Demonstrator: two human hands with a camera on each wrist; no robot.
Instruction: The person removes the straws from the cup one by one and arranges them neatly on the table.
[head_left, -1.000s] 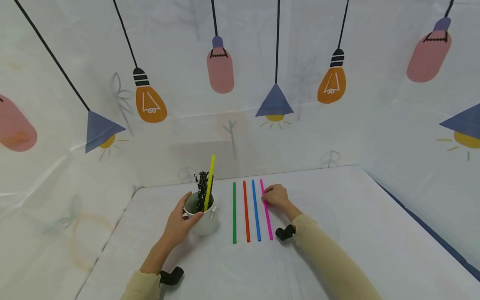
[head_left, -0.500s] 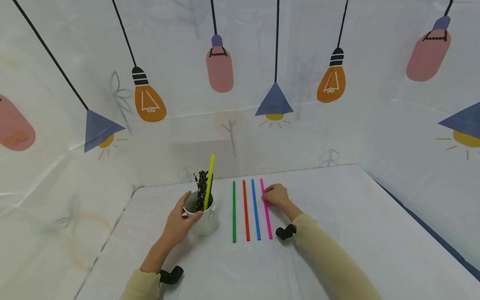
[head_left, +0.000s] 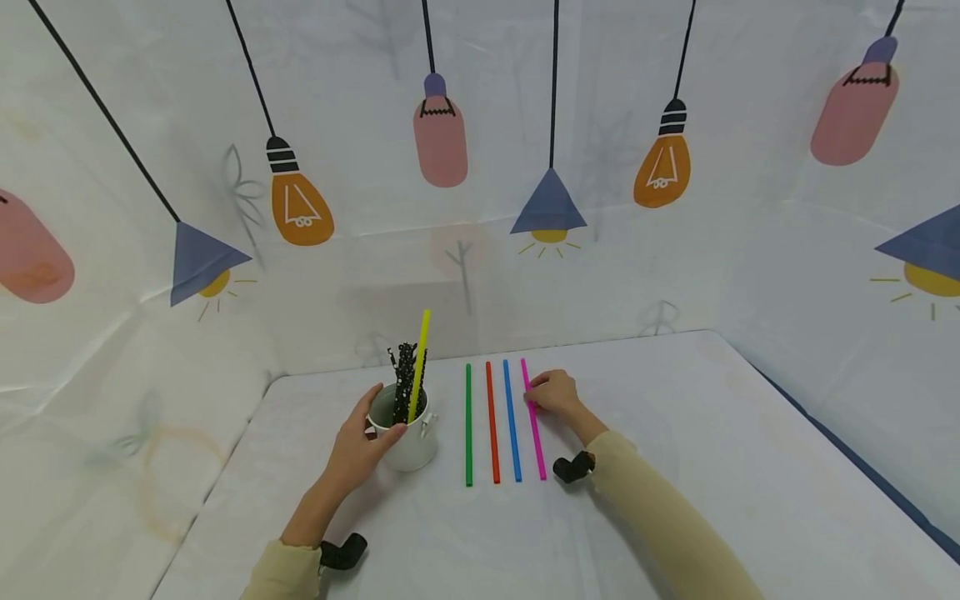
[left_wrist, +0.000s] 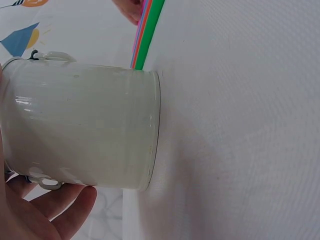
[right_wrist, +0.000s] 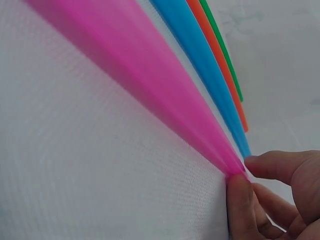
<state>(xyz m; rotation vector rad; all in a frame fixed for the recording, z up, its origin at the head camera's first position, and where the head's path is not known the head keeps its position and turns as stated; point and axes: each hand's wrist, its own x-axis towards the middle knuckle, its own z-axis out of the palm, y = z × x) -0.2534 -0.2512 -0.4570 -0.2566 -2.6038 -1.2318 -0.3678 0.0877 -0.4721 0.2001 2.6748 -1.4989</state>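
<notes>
Left hand grips bucket on surface, right hand pinches pink straw lying beside blue straw; head view shows yellow straw and black speckled straws inside bucket, unseen in left wrist view, where bucket partly hides green straw.

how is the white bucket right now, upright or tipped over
Upright: in the head view the white bucket has its mouth facing up, and the yellow straw sticks out of it.
</notes>
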